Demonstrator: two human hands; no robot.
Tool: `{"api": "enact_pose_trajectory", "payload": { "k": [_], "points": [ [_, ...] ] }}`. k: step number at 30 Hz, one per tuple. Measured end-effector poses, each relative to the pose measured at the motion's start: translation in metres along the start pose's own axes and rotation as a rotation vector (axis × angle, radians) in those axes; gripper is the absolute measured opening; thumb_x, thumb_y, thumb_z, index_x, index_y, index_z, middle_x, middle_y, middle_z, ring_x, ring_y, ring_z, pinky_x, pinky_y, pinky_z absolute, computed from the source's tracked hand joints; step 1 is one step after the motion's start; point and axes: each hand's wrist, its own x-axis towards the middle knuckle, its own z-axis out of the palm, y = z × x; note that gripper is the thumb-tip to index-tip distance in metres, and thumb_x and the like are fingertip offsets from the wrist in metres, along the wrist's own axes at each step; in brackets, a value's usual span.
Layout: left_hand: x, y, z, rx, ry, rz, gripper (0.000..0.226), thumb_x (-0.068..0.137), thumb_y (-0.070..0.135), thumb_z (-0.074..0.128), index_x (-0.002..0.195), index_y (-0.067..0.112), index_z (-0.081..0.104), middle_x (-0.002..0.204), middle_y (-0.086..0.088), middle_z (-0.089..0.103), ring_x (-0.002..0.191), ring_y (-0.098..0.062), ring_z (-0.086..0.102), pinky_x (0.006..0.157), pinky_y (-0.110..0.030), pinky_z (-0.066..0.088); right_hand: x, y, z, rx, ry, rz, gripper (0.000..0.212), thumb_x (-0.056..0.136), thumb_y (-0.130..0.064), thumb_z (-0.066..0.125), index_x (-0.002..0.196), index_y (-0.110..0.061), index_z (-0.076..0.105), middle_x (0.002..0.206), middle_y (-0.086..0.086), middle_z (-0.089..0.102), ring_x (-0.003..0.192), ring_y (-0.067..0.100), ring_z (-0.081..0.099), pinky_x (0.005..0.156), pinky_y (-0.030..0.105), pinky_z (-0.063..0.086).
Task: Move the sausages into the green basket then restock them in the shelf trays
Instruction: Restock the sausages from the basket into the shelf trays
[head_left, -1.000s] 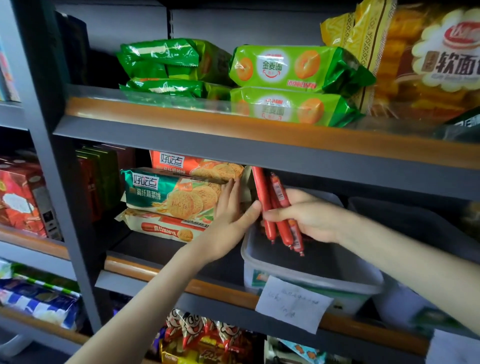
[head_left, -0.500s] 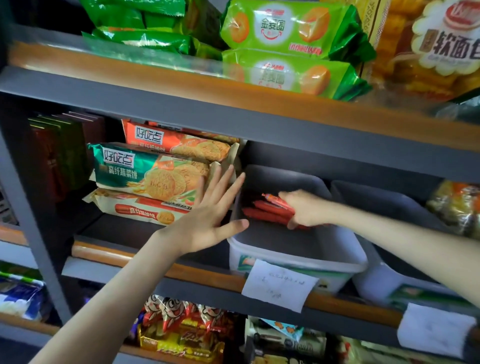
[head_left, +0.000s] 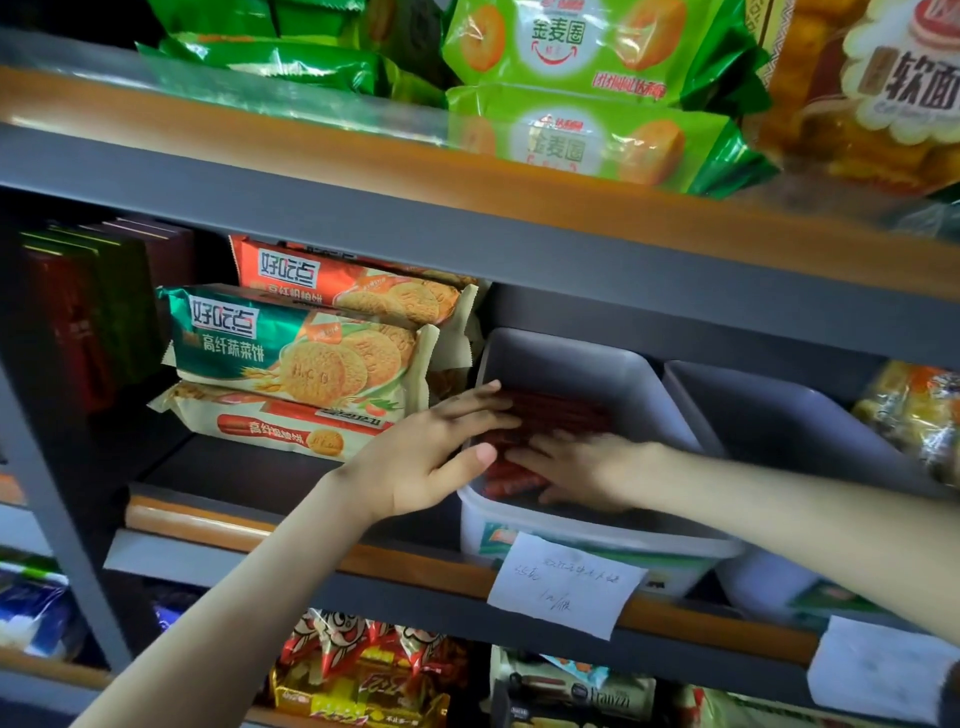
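Several red sausages (head_left: 558, 413) lie flat inside a grey plastic shelf tray (head_left: 587, 364) on the middle shelf. My left hand (head_left: 431, 457) reaches over the tray's left rim, fingers straight and resting on the sausages, thumb outside the tray wall. My right hand (head_left: 582, 467) lies flat on the sausages in the tray's front part, fingers straight and pointing left. Part of the sausages is hidden under both hands. No green basket is in view.
A second grey tray (head_left: 769, 415) stands to the right. Biscuit packs (head_left: 296, 348) are stacked left of the tray, dark boxes (head_left: 88, 312) further left. A paper price label (head_left: 569, 584) hangs on the shelf edge. Green snack packs (head_left: 576, 93) fill the upper shelf, more snacks sit below.
My right hand has laid the sausages down in the tray and released them. My left hand moved from beside the tray onto the sausages. Both hands now lie flat on them.
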Motion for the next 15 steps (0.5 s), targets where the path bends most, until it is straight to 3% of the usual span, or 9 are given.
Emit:
{"api": "enact_pose_trajectory", "payload": {
  "k": [3,5,15],
  "points": [
    [0.0,-0.002,0.0,-0.014,0.005,0.002,0.08,0.092,0.069,0.014,0.135,0.013,0.052,0.147,-0.002,0.041,0.144,-0.005,0.016,0.115,-0.034,0.027,0.0,-0.004,0.008,0.059,-0.109,-0.004,0.068,0.101,-0.043,0.029,0.149,-0.024,-0.015,0.159,0.0,-0.003,0.145,0.022,0.002,0.116,0.038,0.001],
    [-0.001,-0.003,0.001,-0.025,0.009,0.004,0.079,0.092,0.069,0.015,0.136,0.014,0.052,0.147,-0.001,0.041,0.144,-0.004,0.016,0.115,-0.032,0.027,0.002,-0.001,0.009,0.092,-0.129,-0.015,0.068,0.102,-0.041,0.027,0.147,-0.023,-0.021,0.158,-0.001,-0.015,0.145,0.018,-0.01,0.115,0.037,-0.006],
    [0.0,-0.007,0.003,-0.1,0.033,0.036,0.069,0.094,0.064,0.021,0.132,0.017,0.053,0.144,0.005,0.043,0.144,-0.005,0.018,0.113,-0.018,0.021,0.039,0.026,0.014,0.183,-0.155,0.047,0.068,0.102,-0.041,0.028,0.147,-0.026,-0.02,0.157,0.001,-0.019,0.146,0.021,-0.011,0.118,0.04,-0.004]
  ]
}}
